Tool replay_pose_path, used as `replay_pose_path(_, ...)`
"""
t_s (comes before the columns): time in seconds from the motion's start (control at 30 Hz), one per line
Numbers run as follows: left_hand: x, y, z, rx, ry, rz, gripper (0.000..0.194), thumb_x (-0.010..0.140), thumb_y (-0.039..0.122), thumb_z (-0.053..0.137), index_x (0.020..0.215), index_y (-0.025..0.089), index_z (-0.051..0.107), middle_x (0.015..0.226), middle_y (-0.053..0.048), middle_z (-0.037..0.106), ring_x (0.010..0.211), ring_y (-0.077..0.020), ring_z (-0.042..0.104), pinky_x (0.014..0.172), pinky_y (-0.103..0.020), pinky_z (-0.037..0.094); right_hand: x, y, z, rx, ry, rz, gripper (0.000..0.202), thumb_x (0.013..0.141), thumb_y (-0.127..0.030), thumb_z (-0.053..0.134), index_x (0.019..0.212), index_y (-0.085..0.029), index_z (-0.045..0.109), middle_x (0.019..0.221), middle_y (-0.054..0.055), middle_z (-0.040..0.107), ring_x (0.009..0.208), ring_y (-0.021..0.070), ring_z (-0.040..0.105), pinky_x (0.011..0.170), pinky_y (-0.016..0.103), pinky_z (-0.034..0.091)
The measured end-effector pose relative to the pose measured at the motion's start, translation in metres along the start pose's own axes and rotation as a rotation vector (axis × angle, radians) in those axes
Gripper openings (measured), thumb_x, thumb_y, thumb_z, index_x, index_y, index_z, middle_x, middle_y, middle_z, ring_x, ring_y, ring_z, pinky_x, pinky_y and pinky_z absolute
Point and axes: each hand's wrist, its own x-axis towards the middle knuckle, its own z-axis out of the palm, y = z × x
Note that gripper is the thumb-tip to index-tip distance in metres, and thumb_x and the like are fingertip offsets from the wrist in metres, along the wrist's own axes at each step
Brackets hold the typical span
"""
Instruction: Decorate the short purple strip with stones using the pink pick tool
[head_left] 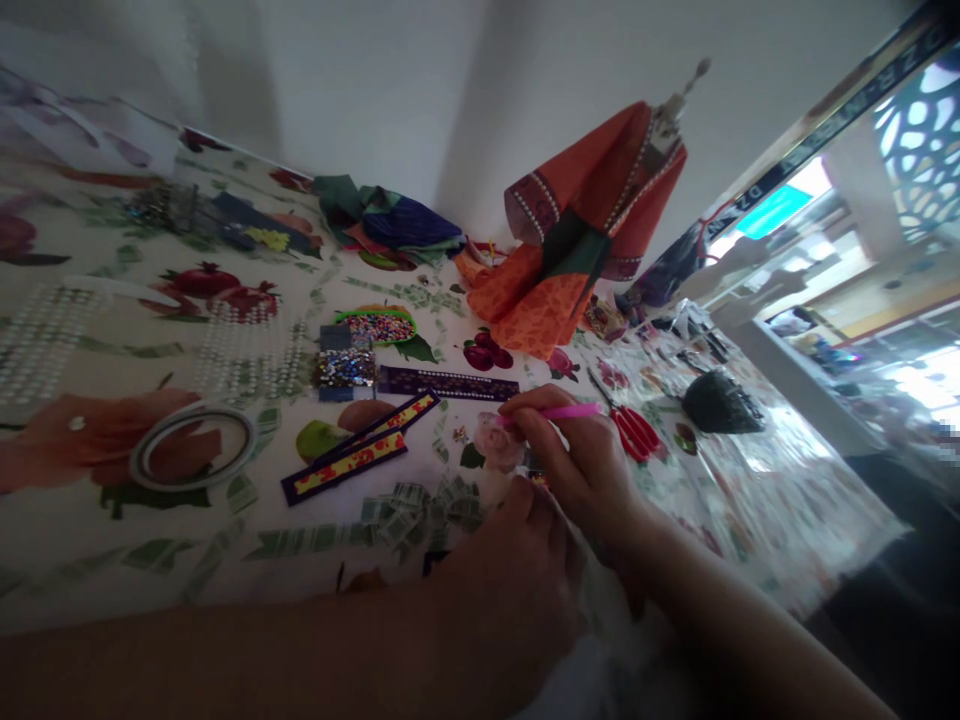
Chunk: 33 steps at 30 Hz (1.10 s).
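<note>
My right hand [581,455] is closed in a pinch around a pink pen-like stick [571,411], whose tip end lies between the fingertips over the patterned tablecloth. Just below and to the left of it, my left hand [525,560] rests low with its fingers bent together; what they hold, if anything, is hidden. A small dark piece with red and yellow [538,478] shows between the two hands. Further left lie yellow-and-red patterned strips [349,467] with dark edges. A dark strip with white beads [450,384] is beyond them.
Red-handled scissors [636,432] lie right of my right hand. Behind stands a small orange dress [577,250] on a stand. Sequins [346,368], a green-rimmed bead dish [380,326], a tape roll [193,447] and pearl strands [251,350] are at the left. A dark bundle [722,403] sits right.
</note>
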Motion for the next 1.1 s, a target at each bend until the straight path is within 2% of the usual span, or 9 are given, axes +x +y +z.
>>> replay_pose_path(0.17, -0.001, 0.002, 0.000, 0.019, -0.009, -0.004, 0.057, 0.089, 0.064, 0.062, 0.107, 0.013, 0.080, 0.104, -0.018, 0.077, 0.097, -0.0382, 0.066, 0.098, -0.057, 0.044, -0.004, -0.005, -0.005, 0.087, 0.038, 0.040, 0.018, 0.109, -0.028, 0.054, 0.108, -0.024, 0.072, 0.103, 0.001, 0.073, 0.090, 0.0153, 0.068, 0.082, 0.030, 0.054)
replay_pose_path(0.3, -0.002, 0.000, 0.001, 0.050, 0.017, 0.000, 0.056, 0.090, 0.060, 0.061, 0.110, 0.012, 0.079, 0.108, -0.018, 0.077, 0.101, -0.0388, 0.066, 0.099, -0.056, 0.043, -0.005, -0.005, -0.006, 0.336, 0.100, 0.143, 0.025, 0.111, -0.034, 0.054, 0.102, -0.024, 0.076, 0.093, 0.000, 0.072, 0.083, 0.0134, 0.067, 0.077, 0.027, 0.054)
replay_pose_path(0.5, -0.001, 0.000, -0.001, 0.051, 0.023, -0.009, 0.055, 0.086, 0.063, 0.065, 0.102, 0.012, 0.080, 0.102, -0.019, 0.077, 0.094, -0.0364, 0.067, 0.092, -0.053, 0.045, -0.003, 0.011, -0.004, 0.919, 0.183, 0.462, 0.032, 0.105, -0.046, 0.062, 0.089, -0.021, 0.075, 0.077, 0.001, 0.068, 0.067, 0.0130, 0.062, 0.066, 0.024, 0.056)
replay_pose_path(0.6, -0.001, -0.001, -0.001, 0.025, 0.012, -0.006, 0.048, 0.087, 0.057, 0.068, 0.098, 0.012, 0.080, 0.102, -0.019, 0.078, 0.093, -0.0347, 0.067, 0.086, -0.049, 0.046, -0.004, 0.018, -0.006, 1.111, 0.151, 0.645, 0.032, 0.102, -0.049, 0.065, 0.089, -0.021, 0.071, 0.071, -0.002, 0.061, 0.059, 0.0116, 0.056, 0.064, 0.024, 0.056)
replay_pose_path(0.67, -0.001, -0.002, -0.001, 0.022, 0.041, -0.019, 0.048, 0.087, 0.055, 0.068, 0.101, 0.010, 0.080, 0.103, -0.020, 0.078, 0.094, -0.0354, 0.067, 0.089, -0.050, 0.046, -0.007, 0.022, -0.008, 1.226, 0.130, 0.738, 0.031, 0.101, -0.049, 0.067, 0.089, -0.021, 0.069, 0.070, -0.003, 0.058, 0.058, 0.0102, 0.053, 0.065, 0.022, 0.056)
replay_pose_path(0.77, -0.001, -0.002, 0.001, 0.015, 0.093, -0.041, 0.051, 0.085, 0.054, 0.069, 0.103, 0.008, 0.080, 0.102, -0.020, 0.078, 0.095, -0.0366, 0.067, 0.095, -0.052, 0.043, -0.011, 0.025, -0.011, 1.285, 0.076, 0.781, 0.032, 0.100, -0.048, 0.068, 0.085, -0.021, 0.065, 0.071, -0.004, 0.055, 0.058, 0.0094, 0.051, 0.065, 0.021, 0.055)
replay_pose_path(0.9, -0.001, -0.003, 0.003, 0.008, 0.081, -0.045, 0.050, 0.091, 0.056, 0.062, 0.102, 0.010, 0.080, 0.103, -0.019, 0.079, 0.095, -0.0341, 0.066, 0.095, -0.050, 0.042, -0.012, 0.026, -0.016, 1.289, 0.002, 0.793, 0.034, 0.100, -0.046, 0.067, 0.079, -0.021, 0.059, 0.070, -0.004, 0.051, 0.058, 0.0103, 0.050, 0.064, 0.021, 0.055)
replay_pose_path(1.03, -0.001, -0.004, 0.002, 0.013, 0.104, -0.042, 0.053, 0.091, 0.058, 0.061, 0.102, 0.010, 0.080, 0.105, -0.020, 0.078, 0.098, -0.0354, 0.065, 0.095, -0.050, 0.040, -0.010, 0.021, -0.019, 1.477, 0.110, 0.979, 0.033, 0.100, -0.040, 0.068, 0.075, -0.019, 0.061, 0.069, -0.003, 0.053, 0.056, 0.0089, 0.049, 0.061, 0.019, 0.054)
replay_pose_path(1.1, -0.001, -0.004, 0.002, 0.010, 0.101, -0.036, 0.054, 0.090, 0.059, 0.062, 0.102, 0.009, 0.080, 0.105, -0.020, 0.078, 0.098, -0.0359, 0.065, 0.095, -0.050, 0.039, -0.009, 0.020, -0.020, 1.494, 0.166, 1.008, 0.033, 0.100, -0.039, 0.068, 0.075, -0.019, 0.062, 0.068, -0.003, 0.054, 0.055, 0.0085, 0.050, 0.059, 0.019, 0.053)
